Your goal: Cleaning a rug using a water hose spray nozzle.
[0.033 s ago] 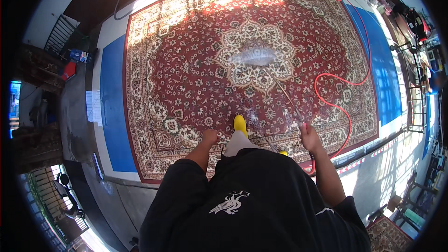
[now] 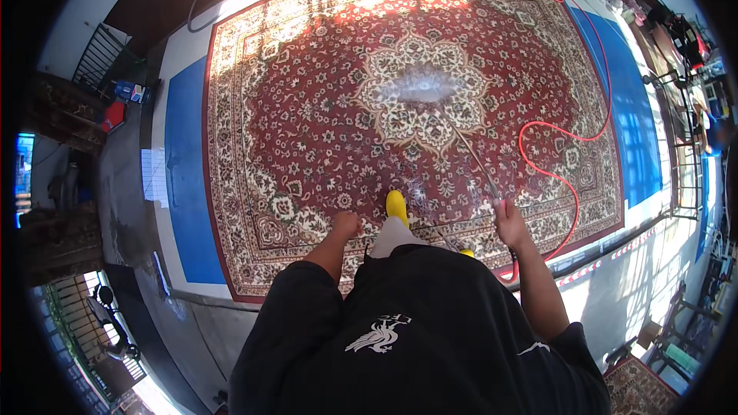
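Note:
A large red and cream patterned carpet [image 2: 307,131] lies spread out before me. My right hand [image 2: 510,227] is wrapped around the rear of a long thin spray wand [image 2: 475,155], which slants forward and left over the carpet. From its far tip a whitish fan of water spray [image 2: 423,86] hits the cream medallion at the carpet's middle. A red hose [image 2: 573,184] curves over the carpet's right side and down past my right hand. My left hand [image 2: 347,224] is closed in a fist above the near edge, with nothing visible in it.
I stand at the near edge in yellow boots [image 2: 396,206], one on the carpet. Blue floor areas [image 2: 188,177] flank it. A black metal rack [image 2: 684,146] stands at right; a red and blue container [image 2: 115,116] sits at left. A grey hose [image 2: 201,11] hangs at the far left.
The spray patch on the medallion has changed from a long grey streak to a rounder, whiter mist. My hands and the wand have barely moved.

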A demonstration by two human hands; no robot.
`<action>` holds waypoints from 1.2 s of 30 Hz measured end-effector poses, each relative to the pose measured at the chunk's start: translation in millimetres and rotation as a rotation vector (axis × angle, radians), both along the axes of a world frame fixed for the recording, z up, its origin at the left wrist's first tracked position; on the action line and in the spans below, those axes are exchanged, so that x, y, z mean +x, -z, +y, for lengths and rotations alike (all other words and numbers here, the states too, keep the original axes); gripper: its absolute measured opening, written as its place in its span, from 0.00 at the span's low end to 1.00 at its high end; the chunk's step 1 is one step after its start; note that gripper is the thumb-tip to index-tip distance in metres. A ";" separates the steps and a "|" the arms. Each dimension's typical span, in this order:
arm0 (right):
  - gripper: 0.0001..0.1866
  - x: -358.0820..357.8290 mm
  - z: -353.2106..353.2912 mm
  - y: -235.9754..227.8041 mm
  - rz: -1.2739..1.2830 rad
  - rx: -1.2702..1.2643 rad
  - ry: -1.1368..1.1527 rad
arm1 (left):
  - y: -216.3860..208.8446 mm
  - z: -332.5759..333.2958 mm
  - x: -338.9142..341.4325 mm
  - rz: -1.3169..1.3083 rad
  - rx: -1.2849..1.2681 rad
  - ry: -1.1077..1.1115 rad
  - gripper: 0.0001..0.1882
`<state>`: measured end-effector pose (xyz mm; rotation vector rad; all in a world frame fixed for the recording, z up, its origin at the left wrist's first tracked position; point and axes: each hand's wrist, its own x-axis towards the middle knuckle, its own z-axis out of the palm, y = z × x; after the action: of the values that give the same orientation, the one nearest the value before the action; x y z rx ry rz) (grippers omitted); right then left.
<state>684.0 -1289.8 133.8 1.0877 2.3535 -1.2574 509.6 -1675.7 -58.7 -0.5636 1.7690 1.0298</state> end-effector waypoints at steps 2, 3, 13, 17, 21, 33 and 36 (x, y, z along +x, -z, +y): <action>0.22 -13.0 -2.8 5.0 0.052 0.030 0.002 | 7.1 -5.2 -16.2 -0.021 0.054 -0.028 0.13; 0.22 -10.2 -5.0 10.4 0.042 0.031 0.006 | 7.9 -1.1 -24.5 -0.008 0.034 -0.041 0.13; 0.19 93.2 -59.8 0.3 -0.128 -0.205 0.070 | 7.5 51.2 -48.5 -0.011 0.016 0.184 0.11; 0.19 86.7 -68.1 -20.0 -0.265 -0.313 0.061 | 15.4 62.1 -44.1 -0.043 0.069 0.250 0.11; 0.25 46.3 -69.9 -17.9 -0.124 -0.224 -0.001 | 5.3 71.3 -41.4 -0.049 0.076 0.289 0.11; 0.21 -61.6 -48.2 4.3 0.096 -0.182 0.070 | 12.1 -24.0 -21.0 0.083 0.013 0.135 0.12; 0.20 -32.7 -58.9 16.1 0.181 -0.181 0.111 | -0.1 -40.9 -0.6 0.123 -0.064 0.112 0.13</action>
<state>651.3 -1348.7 117.8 1.1003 2.2752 -1.6361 509.0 -1716.5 -58.6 -0.4435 1.9250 0.9504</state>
